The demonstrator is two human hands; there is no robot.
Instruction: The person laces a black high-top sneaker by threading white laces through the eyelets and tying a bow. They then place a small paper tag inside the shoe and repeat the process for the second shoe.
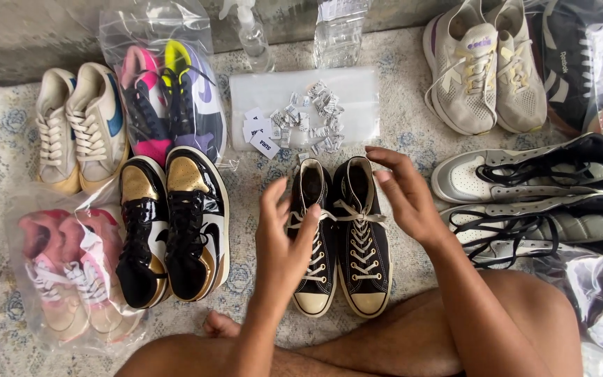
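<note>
A pair of black high-top canvas sneakers (343, 237) with cream laces and toe caps stands side by side on the patterned rug (399, 126), toes toward me. My left hand (284, 241) hovers over the left shoe's laces, fingers spread, holding nothing. My right hand (403, 192) hangs open just right of the right shoe's collar, fingers apart, not gripping it. My crossed bare legs (413, 342) fill the bottom of the view.
Black-and-gold high-tops (176, 230) stand at left, beside cream sneakers (78, 129) and bagged pink pairs (71, 276). A clear plastic sheet with small paper tags (301, 115) lies behind. White runners (486, 66) and grey-black unlaced high-tops (532, 192) sit at right. A spray bottle (252, 35) stands at the back.
</note>
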